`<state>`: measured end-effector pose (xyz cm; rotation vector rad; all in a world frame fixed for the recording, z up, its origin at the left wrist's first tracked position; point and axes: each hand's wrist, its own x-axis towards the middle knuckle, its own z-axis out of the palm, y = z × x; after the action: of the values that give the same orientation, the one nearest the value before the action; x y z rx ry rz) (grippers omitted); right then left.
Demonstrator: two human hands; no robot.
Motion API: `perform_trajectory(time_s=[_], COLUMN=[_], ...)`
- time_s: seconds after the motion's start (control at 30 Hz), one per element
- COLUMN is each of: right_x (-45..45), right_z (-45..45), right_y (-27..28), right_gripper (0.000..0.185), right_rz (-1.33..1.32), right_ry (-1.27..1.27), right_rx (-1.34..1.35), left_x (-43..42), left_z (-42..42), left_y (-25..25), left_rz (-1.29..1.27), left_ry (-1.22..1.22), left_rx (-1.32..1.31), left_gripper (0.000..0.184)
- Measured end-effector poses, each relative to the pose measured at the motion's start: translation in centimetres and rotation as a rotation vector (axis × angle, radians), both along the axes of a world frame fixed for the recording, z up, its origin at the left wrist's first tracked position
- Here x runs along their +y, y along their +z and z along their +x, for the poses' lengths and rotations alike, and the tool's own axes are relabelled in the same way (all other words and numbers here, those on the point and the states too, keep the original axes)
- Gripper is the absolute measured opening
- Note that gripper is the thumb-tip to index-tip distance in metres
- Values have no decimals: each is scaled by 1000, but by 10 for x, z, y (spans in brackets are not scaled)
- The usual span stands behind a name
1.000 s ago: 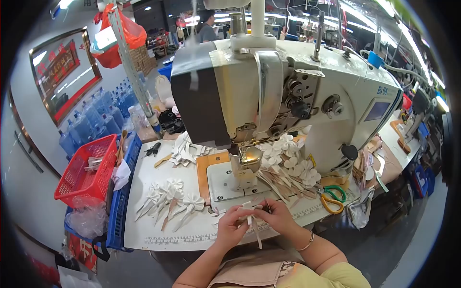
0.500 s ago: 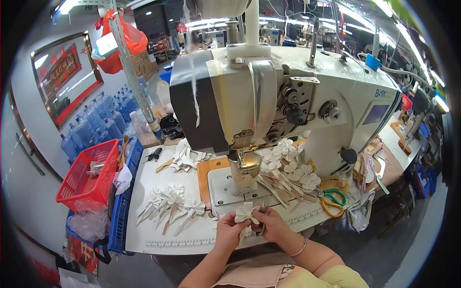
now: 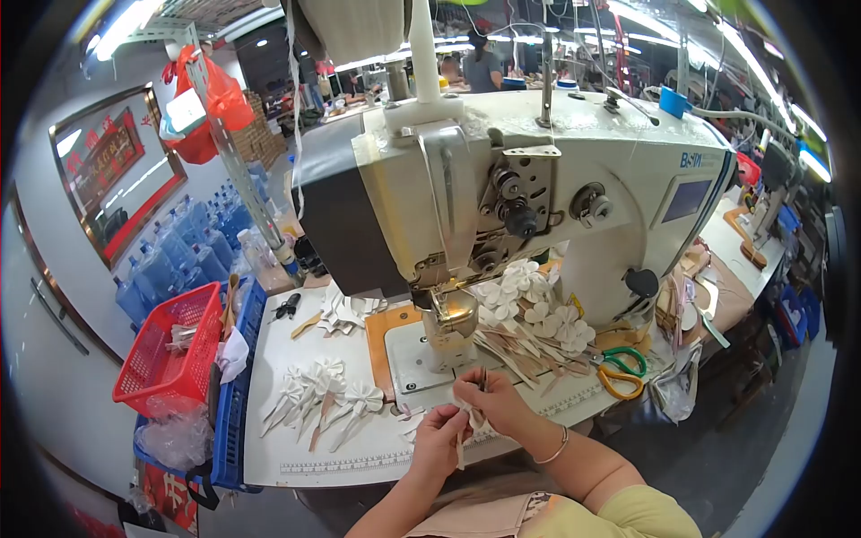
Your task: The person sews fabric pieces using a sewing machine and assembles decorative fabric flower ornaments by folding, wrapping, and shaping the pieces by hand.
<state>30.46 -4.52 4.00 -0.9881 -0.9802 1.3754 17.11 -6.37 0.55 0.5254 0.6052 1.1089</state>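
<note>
My left hand (image 3: 439, 436) is closed, its fingertips pinching a white fabric flower (image 3: 468, 414) with a pale strip hanging below it. The fingers hide most of the petals. Against it is my right hand (image 3: 495, 403), also closed, with a small dark pointed tool (image 3: 484, 380) sticking up from the fist; its exact kind is unclear. Both hands are in front of the sewing machine (image 3: 538, 170), near the table's front edge. White flowers with strips (image 3: 327, 386) lie to their left, and more white flowers (image 3: 538, 309) are heaped behind them, right of the needle area.
Green-and-orange-handled scissors (image 3: 621, 372) lie on the right. A measuring tape (image 3: 359, 462) runs along the white table's (image 3: 269, 448) front edge. On the left, a red basket (image 3: 170, 381) stands over a blue crate (image 3: 231, 430). Small black snips (image 3: 287, 307) lie at the back left.
My right hand has risen and turned, with the dark tool now pointing up. The flower has turned and is more covered by my fingers. The camera view has shifted slightly.
</note>
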Motion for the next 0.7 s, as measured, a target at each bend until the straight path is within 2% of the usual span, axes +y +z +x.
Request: perform_trajectory(time_s=[0.1, 0.13, 0.23, 0.27, 0.3, 0.37, 0.5, 0.57, 0.6, 0.63, 0.7], right_x=[-12, -15, -16, -12, -12, -10, -13, -12, -9, -5, 2], right_z=[1, 5, 15, 16, 19, 23, 18, 15, 17, 19, 18], right_y=[21, 18, 13, 1, -2, 0, 12, 25, 23, 20, 14], right_gripper=[13, 15, 18, 18, 18, 22, 27, 34, 34, 34, 30], right_rz=[-86, 6, -22, 102, 97, 212, 232, 623, 619, 610, 85], right_ry=[-21, 97, 215, 145, 139, 113, 49, -135, 26, 17, 153], right_rx=[-102, -146, -237, -312, -314, -521, -506, -724, -766, -763, -482], left_x=[4, 4, 4, 4, 6, 7, 7, 5, 3, 0, -4], left_z=[-3, -3, -1, -2, -5, -6, -11, -7, -3, 1, 2], left_y=[8, 8, 8, 8, 8, 8, 10, 5, 3, 4, 12], left_rz=[46, 71, 143, 140, 126, 144, 210, 300, 297, 328, 319], left_ry=[129, 155, 122, 115, 75, 62, 75, 112, 102, 108, 79], left_rx=[87, 87, 130, 126, 134, 143, 196, 407, 411, 419, 405], left_gripper=[12, 13, 12, 12, 12, 12, 7, 5, 5, 5, 4])
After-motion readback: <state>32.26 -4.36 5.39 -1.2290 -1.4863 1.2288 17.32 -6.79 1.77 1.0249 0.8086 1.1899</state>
